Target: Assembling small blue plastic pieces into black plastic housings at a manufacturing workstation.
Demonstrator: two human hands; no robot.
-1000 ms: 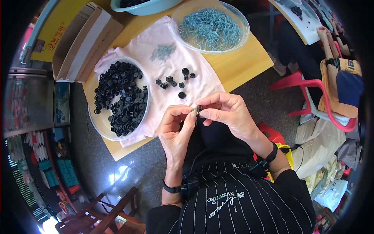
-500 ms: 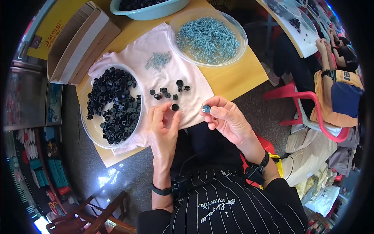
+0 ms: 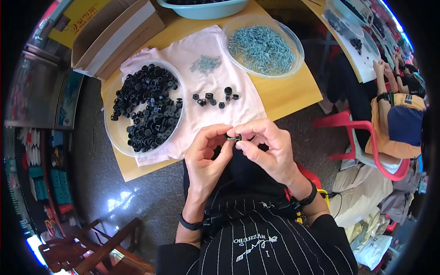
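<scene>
1. Left hand (image 3: 208,156) and right hand (image 3: 266,149) meet just below the table edge, fingertips together, both pinching one small black cap (image 3: 233,137) between thumbs and forefingers.
2. The cap sits at the point where the two hands touch, held off the table, above the person's lap. Whether a screw is already seated in it cannot be told; the piece is too small.
3. Each wrist carries a dark band; the forearms come up from a dark pinstriped apron (image 3: 256,243).
4. Just beyond the hands, a pale pink cloth (image 3: 238,98) covers part of the yellow table (image 3: 293,94).
5. On the cloth, near the hands: a loose cluster of black pieces (image 3: 214,98), and farther up a small heap of screws (image 3: 205,64).
6. Left of the cloth's middle: a clear dish (image 3: 117,137) heaped with black caps.
7. Upper right: a second clear dish (image 3: 295,57) filled with silvery screws.
8. Far edge of the table: a light blue basin (image 3: 206,10); at the left corner, an open cardboard box (image 3: 114,34).
9. Right of the table: a red plastic chair (image 3: 366,137) and another person seated at a neighbouring table.
</scene>
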